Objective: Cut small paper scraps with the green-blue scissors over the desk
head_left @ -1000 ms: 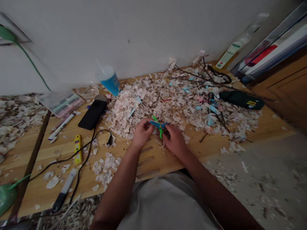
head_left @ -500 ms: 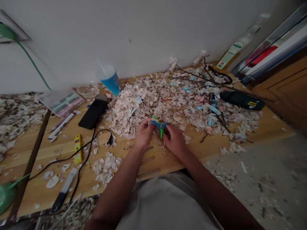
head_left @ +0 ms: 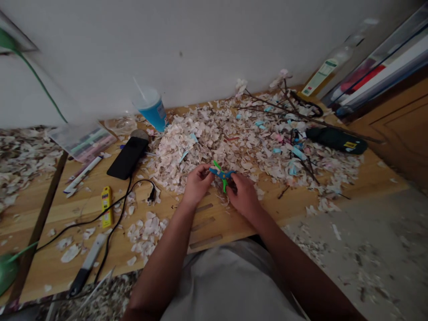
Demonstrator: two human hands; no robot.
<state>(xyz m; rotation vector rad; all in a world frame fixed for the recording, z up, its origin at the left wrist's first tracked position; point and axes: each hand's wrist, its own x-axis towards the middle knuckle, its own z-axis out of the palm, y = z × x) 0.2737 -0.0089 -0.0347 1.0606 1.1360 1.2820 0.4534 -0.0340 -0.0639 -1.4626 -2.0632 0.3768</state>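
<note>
Blue-and-green scissors [head_left: 224, 175] are held just above the front of the table, their two parts spread in a cross. My right hand [head_left: 243, 192] grips them at the right, fingers closed about the handle end. My left hand [head_left: 198, 182] is beside the opposite end, thumb and fingers pinched close to the blades. Whatever lies between those left fingertips is too small to make out. Behind both hands rises a heap of pale petal-like scraps [head_left: 200, 133], with some light-blue bits among them.
Left on the wooden table [head_left: 180, 223] lie a black phone [head_left: 127, 157], a yellow packet [head_left: 107, 207], a utility knife [head_left: 87, 265] and a black cable. A blue drink cup [head_left: 154, 113] stands by the wall. Thin branches [head_left: 284, 107], a dark pouch [head_left: 337, 140] and a bottle [head_left: 326, 73] are at right.
The view has shifted slightly, so things at the left sit a little further left. Both hands keep nearly the same place at the scissors, the left a touch further left.
</note>
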